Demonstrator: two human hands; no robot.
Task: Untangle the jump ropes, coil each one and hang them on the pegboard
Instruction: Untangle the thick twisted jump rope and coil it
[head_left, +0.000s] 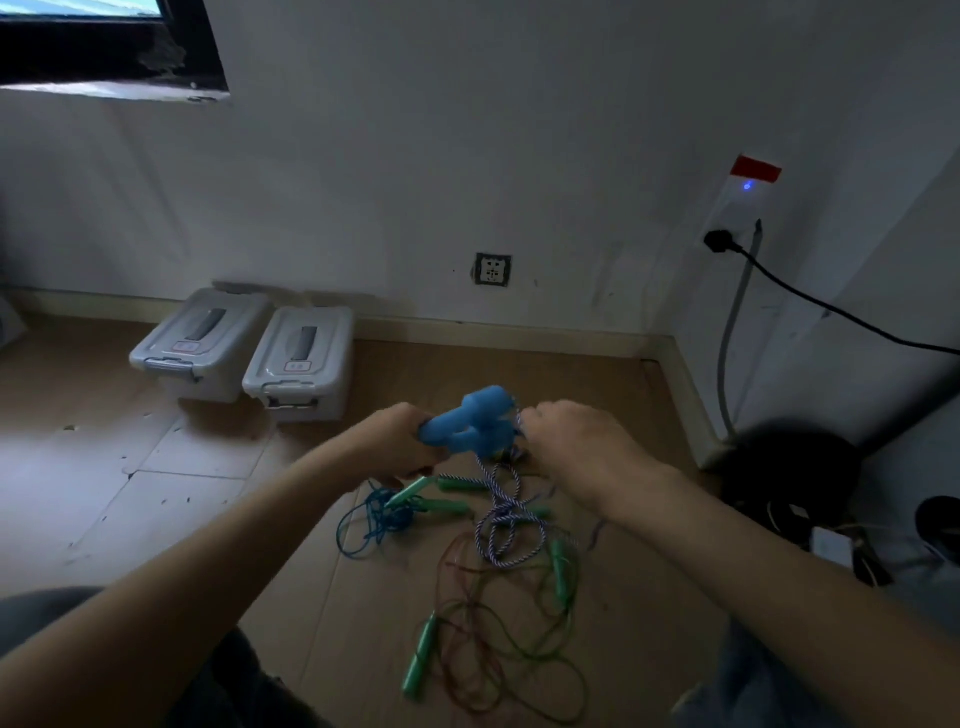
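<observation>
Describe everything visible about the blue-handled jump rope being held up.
The jump rope with thick light-blue foam-looking handles is lifted above the brown floor. Its two handles lie side by side, gripped by the left hand. Its cord is braided purple and white; the right hand pinches it near the handles. The rest hangs in twisted loops onto the floor among green-handled ropes.

Left hand (397, 441) gripping; right hand (576, 439) pinching

Ahead of me, two white lidded bins (249, 358) sit left of the wall socket (492, 269); a black plug (718, 241) is right of it.
</observation>
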